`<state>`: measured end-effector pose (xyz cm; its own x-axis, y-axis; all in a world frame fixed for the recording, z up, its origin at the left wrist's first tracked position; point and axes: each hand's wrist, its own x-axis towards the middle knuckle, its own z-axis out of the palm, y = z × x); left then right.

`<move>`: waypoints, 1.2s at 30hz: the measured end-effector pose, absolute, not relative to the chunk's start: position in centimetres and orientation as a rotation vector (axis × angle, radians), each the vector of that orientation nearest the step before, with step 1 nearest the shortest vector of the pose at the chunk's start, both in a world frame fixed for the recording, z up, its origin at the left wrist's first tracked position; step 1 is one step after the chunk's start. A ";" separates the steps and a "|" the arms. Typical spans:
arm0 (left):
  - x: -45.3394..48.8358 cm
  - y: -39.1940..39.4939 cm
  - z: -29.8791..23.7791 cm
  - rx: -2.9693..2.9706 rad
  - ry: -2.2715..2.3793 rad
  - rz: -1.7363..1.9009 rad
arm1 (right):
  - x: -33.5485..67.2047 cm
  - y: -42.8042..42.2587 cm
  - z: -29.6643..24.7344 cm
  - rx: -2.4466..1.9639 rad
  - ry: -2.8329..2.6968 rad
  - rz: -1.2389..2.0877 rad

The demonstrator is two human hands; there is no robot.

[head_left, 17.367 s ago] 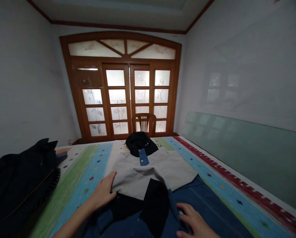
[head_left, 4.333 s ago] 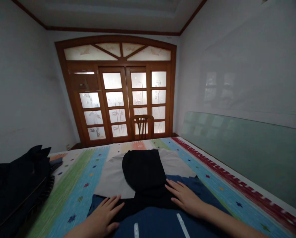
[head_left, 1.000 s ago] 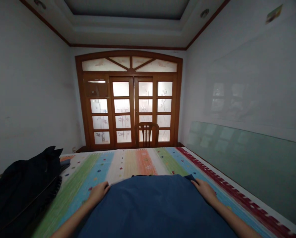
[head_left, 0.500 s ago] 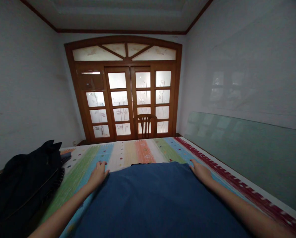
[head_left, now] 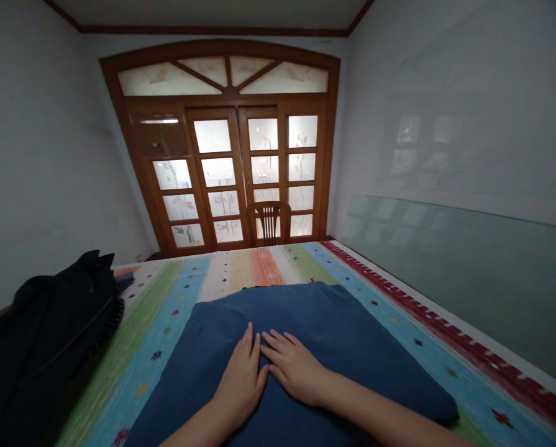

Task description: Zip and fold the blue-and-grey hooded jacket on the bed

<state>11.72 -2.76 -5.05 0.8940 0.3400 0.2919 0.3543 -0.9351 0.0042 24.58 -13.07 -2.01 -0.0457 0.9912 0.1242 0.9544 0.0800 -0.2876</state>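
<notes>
Small white-walled room, wooden double doors (head_left: 217, 174) with frosted panes at the far end, wooden chair (head_left: 268, 220) standing right in front of them, long glass pane (head_left: 450, 261) leaning along the right wall. Bed with a striped bedspread (head_left: 473, 354) takes up the foreground: green, blue and orange bands, red along the right border. Dark bundle of clothes (head_left: 58, 323) sits at the left edge of the bed, well apart from the hands. Main item: folded blue cloth bundle (head_left: 366, 347), lying flat in the middle of the bedspread, roughly squared, with a thin black strip (head_left: 259, 287) showing at its far edge. Both hands are on top of it, near its middle and just beside each other. Left hand (head_left: 240, 388) lies palm down, fingers spread and pointing away from the person. Right hand (head_left: 296, 366) lies palm down too, angled inward, fingertips close to the left hand. Neither hand is clenched or gripping; both are open and pressing flat, nothing pinched. Step in hand looks like smoothing the folded bundle down. Going by how it lies, any next move calls for taking the palms off and getting fingers under an edge, since nothing is held now.
</notes>
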 end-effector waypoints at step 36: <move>7.3 10.6 -6.8 -2.780 -1.573 -0.231 | 45.3 -13.0 -4.9 -2.707 -1.257 -0.052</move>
